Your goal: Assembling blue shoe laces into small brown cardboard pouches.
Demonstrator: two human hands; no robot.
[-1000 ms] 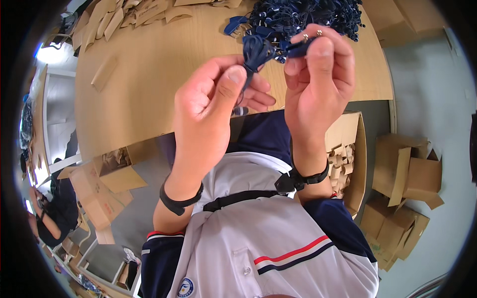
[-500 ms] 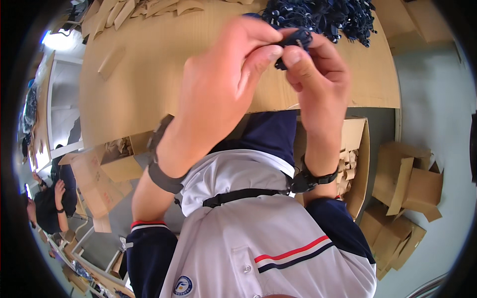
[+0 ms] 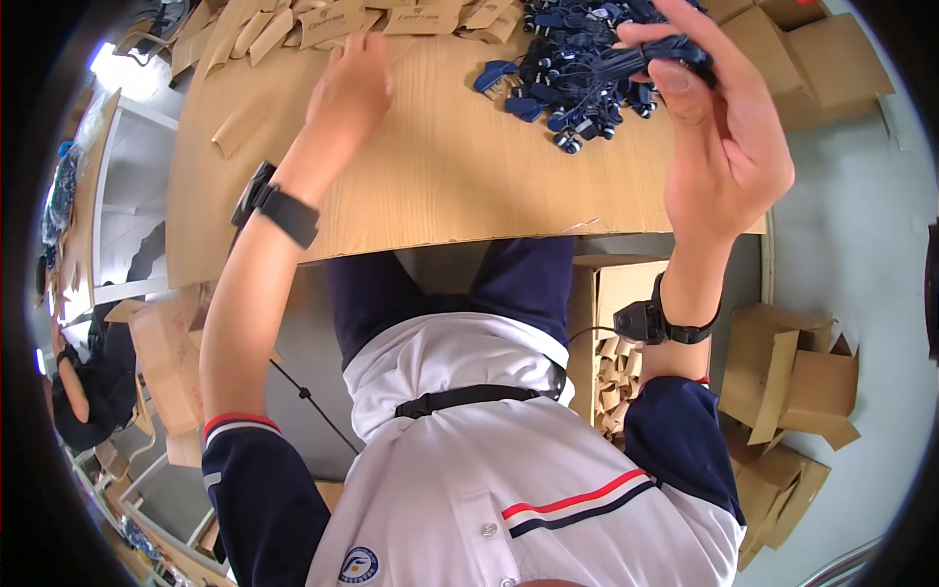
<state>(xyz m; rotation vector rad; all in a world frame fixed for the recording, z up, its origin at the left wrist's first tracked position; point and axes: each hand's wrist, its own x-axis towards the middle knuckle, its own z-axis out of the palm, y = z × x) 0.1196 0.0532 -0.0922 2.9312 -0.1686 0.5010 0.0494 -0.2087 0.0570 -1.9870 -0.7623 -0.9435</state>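
My right hand [image 3: 729, 137] is closed on a coiled bundle of dark blue earphone cable [image 3: 631, 62], pinched between thumb and fingers above the right part of the table. Below and beside it lies a pile of dark blue earphones [image 3: 577, 78] with silver-tipped buds, tangled together. My left hand [image 3: 354, 88] reaches to the far side of the table, fingers stretched out, its tips at the near edge of a row of brown kraft paper sleeves [image 3: 421, 20]. Nothing shows in its grip.
A single kraft sleeve [image 3: 232, 130] lies on the wooden table [image 3: 450, 176] at the left. An open carton [image 3: 614, 391] of small brown sleeves stands under the table's right front. More cartons [image 3: 782, 382] sit at the right. A person in black [image 3: 93, 391] is at the far left.
Both hands were together on the cable bundle; now they are apart. My left hand let go and moved left to the sleeves. My right hand carried the bundle right, over the earphone pile.
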